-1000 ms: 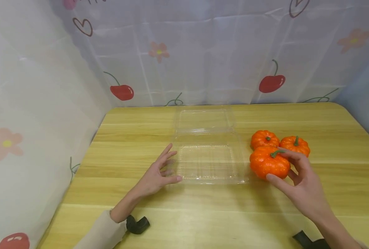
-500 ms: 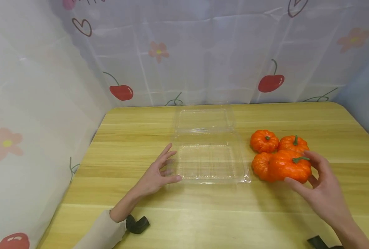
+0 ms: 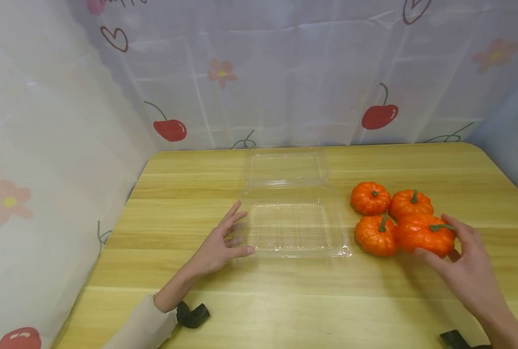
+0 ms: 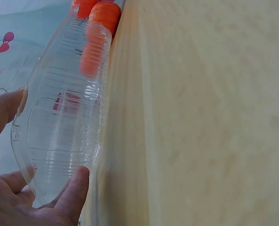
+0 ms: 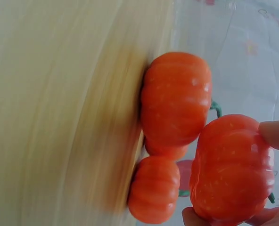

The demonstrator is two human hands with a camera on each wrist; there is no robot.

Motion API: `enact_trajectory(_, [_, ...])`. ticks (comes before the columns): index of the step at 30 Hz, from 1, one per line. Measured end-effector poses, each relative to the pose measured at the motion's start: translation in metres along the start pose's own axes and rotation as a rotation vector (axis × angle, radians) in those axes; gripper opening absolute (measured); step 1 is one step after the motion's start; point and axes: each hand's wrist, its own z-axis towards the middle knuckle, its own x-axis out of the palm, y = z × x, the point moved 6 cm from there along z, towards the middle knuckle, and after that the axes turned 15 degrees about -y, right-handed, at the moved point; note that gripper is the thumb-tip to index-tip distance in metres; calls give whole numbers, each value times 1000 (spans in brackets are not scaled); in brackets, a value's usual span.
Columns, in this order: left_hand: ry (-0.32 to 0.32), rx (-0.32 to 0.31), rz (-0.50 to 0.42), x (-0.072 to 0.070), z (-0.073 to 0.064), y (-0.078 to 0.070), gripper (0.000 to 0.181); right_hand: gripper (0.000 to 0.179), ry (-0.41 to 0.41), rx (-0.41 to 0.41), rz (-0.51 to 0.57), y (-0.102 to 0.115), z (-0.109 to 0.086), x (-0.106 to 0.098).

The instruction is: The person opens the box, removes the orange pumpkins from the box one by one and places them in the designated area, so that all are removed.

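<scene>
My right hand point(image 3: 470, 266) grips an orange toy pumpkin point(image 3: 425, 237) with a green stem, thumb on its near side and fingers on its right. In the right wrist view this pumpkin point(image 5: 231, 169) is lifted off the tabletop. Close to it sit a front-left pumpkin point(image 3: 376, 238), a back-left pumpkin point(image 3: 370, 199) and a back-right pumpkin point(image 3: 407, 203). My left hand point(image 3: 217, 247) rests at the left side of a clear plastic clamshell box point(image 3: 296, 254), fingers spread and fairly straight. The left wrist view shows fingertips against the box wall point(image 4: 59, 127).
The box lid point(image 3: 285, 167) lies folded back toward the far edge of the wooden table point(image 3: 259, 300). A printed curtain point(image 3: 285, 72) hangs behind and at the left. Black wrist mounts point(image 3: 192, 315) sit below each hand.
My right hand has carried its pumpkin to the right, uncovering the front-left pumpkin and coming in front of the back-right one. My left hand stays at the box.
</scene>
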Motion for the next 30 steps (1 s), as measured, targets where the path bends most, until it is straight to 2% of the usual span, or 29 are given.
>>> enact_trajectory(5, [-5, -4, -1, 0, 0, 1, 86, 81, -4, 20, -53, -4, 2, -4])
enact_trajectory(12, [-9, -6, 5, 0, 1, 3, 86, 86, 34, 52, -147, -13, 3, -3])
enact_trajectory(19, [-5, -10, 3, 0, 0, 2, 85, 82, 91, -9, -163, -20, 5, 1])
enact_trajectory(23, [-6, -12, 7, 0, 0, 2, 85, 84, 129, 7, -162, -25, 7, 4])
enact_trajectory(30, [-6, -9, 4, 0, 1, 3, 84, 86, 128, -12, -142, -29, 7, 2])
